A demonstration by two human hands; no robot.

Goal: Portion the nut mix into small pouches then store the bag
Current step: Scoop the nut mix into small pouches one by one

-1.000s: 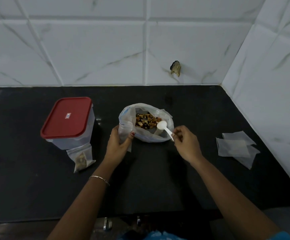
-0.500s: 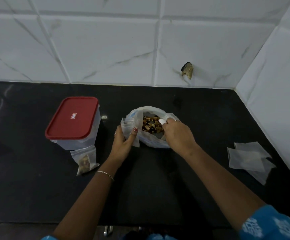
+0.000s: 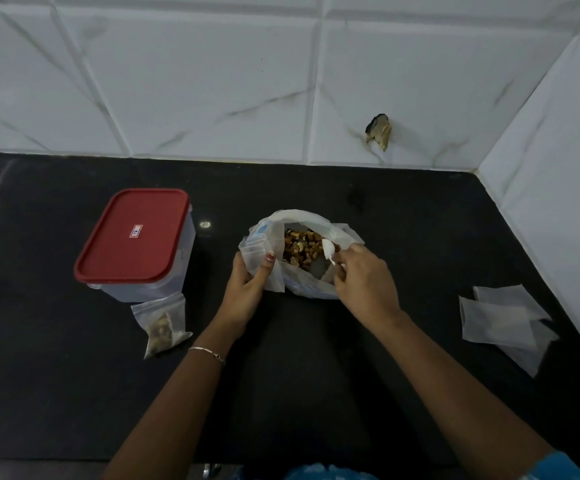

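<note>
Centre of frame: open plastic bag (image 3: pixel 304 284) of nut mix (image 3: pixel 299 249) sits on the black counter (image 3: pixel 316 375). Left hand (image 3: pixel 247 289), fingers curled round a small clear pouch (image 3: pixel 260 259), holds it against the bag's left side. Right hand (image 3: pixel 364 282), fingers pinching the handle of a white spoon (image 3: pixel 328 250), bowl inside the bag's mouth over the nuts. Left of frame: tub (image 3: pixel 150 278) with red lid (image 3: pixel 132 237) on; filled pouch (image 3: pixel 162 323) lies just below it. Right edge: loose pile of empty pouches (image 3: pixel 499 320), well apart from the bag.
</note>
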